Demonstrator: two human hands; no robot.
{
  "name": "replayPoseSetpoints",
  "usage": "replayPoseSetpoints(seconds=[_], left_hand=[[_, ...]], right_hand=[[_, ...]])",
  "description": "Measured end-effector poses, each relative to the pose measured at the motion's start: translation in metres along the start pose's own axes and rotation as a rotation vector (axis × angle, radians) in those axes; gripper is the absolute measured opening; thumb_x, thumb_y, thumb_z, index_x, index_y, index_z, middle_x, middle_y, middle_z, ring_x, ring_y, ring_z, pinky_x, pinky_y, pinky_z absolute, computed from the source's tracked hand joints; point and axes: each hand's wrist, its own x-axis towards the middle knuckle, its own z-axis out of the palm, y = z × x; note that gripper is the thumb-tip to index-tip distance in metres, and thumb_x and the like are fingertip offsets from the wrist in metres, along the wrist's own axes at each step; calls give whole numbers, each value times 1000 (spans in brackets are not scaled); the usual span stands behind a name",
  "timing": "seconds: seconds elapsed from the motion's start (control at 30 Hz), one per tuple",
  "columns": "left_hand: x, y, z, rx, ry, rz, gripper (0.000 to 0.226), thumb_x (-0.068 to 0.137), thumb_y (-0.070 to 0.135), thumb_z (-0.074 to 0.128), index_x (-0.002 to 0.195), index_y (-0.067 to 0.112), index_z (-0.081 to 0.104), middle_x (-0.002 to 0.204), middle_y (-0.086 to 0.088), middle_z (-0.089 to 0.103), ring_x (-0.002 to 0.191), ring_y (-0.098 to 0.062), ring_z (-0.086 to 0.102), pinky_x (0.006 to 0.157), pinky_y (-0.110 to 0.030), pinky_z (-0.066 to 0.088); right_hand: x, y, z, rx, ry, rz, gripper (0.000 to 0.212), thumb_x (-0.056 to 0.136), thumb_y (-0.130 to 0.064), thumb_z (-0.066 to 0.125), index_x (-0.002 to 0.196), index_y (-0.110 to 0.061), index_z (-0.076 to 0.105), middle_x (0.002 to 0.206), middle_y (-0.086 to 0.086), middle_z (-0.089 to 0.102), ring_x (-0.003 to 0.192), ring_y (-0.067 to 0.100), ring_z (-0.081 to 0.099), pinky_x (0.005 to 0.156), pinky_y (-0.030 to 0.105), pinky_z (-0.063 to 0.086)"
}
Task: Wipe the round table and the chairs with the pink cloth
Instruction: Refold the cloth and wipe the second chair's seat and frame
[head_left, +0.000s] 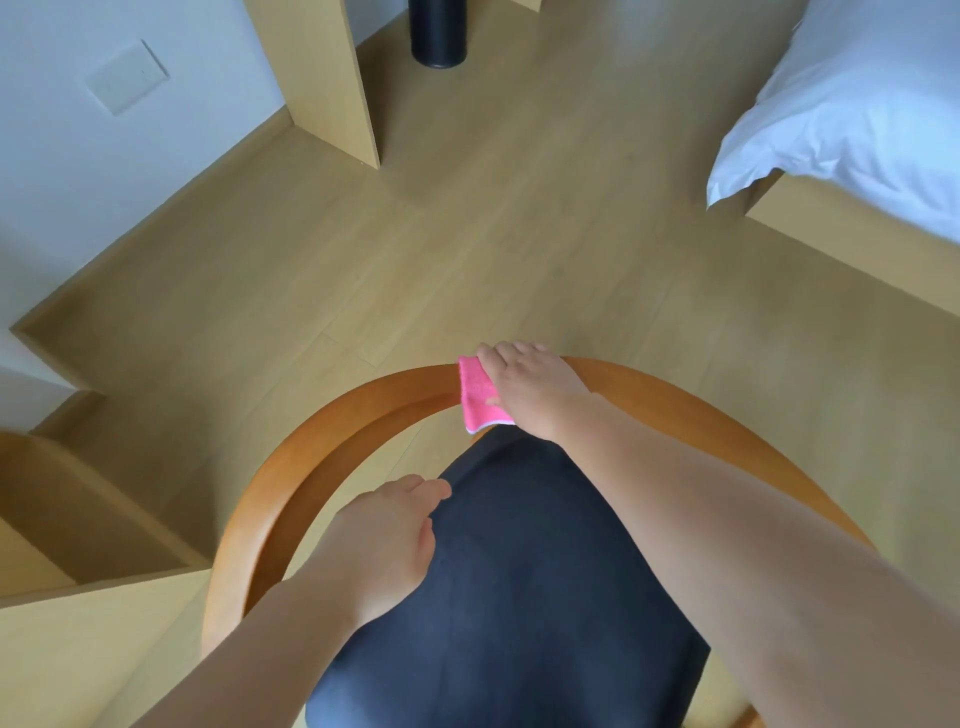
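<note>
A chair with a curved orange wooden backrest (363, 400) and a dark cushioned seat (509, 597) fills the lower half of the head view. My right hand (530, 389) grips the folded pink cloth (475, 395) against the top of the backrest, fingers curled over the far edge. My left hand (379, 545) rests on the left edge of the seat, just inside the left arm of the backrest, holding nothing. The round table is out of view.
Light wooden floor (415, 260) spreads beyond the chair. A bed with white bedding (857, 114) is at the upper right. A wooden panel (322, 78) and a black cylinder (439, 31) stand at the top. Wooden furniture (78, 519) sits at the left.
</note>
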Motion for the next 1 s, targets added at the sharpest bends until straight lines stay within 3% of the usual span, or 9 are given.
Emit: replayPoseSetpoints(seconds=[0.13, 0.33, 0.7, 0.87, 1.0], left_hand=[[8, 12, 2, -1, -4, 16, 39, 95, 22, 39, 132, 33, 45, 118, 16, 55, 95, -9, 58, 81, -20, 48], [14, 31, 7, -7, -14, 63, 40, 97, 23, 39, 135, 33, 43, 123, 16, 54, 102, -8, 57, 81, -11, 40], [29, 80, 20, 18, -50, 161, 38, 97, 22, 40, 133, 32, 42, 119, 14, 54, 97, -9, 58, 84, -26, 51], [33, 103, 25, 30, -68, 212, 39, 97, 25, 42, 135, 33, 41, 127, 15, 53, 106, -10, 58, 85, -13, 45], [38, 118, 26, 45, -56, 253, 39, 98, 25, 41, 136, 33, 41, 126, 15, 53, 106, -9, 57, 82, -12, 44]], right_hand=[[-13, 15, 6, 11, 25, 76, 61, 94, -43, 53, 140, -9, 30, 124, 7, 54, 113, 26, 51, 96, 36, 38], [-39, 35, 12, 6, 24, 204, 66, 94, -51, 47, 143, -11, 28, 132, 10, 51, 119, 29, 49, 100, 38, 36], [-113, 71, 25, 12, -66, 389, 87, 92, -62, 38, 151, -8, 6, 143, 13, 37, 128, 31, 39, 108, 43, 34], [-169, 85, 37, 2, -90, 496, 87, 92, -63, 33, 151, -4, 7, 144, 15, 36, 127, 31, 40, 107, 42, 35], [-174, 87, 35, -9, -110, 507, 88, 91, -62, 37, 150, -4, 9, 143, 16, 37, 125, 32, 40, 106, 44, 35]])
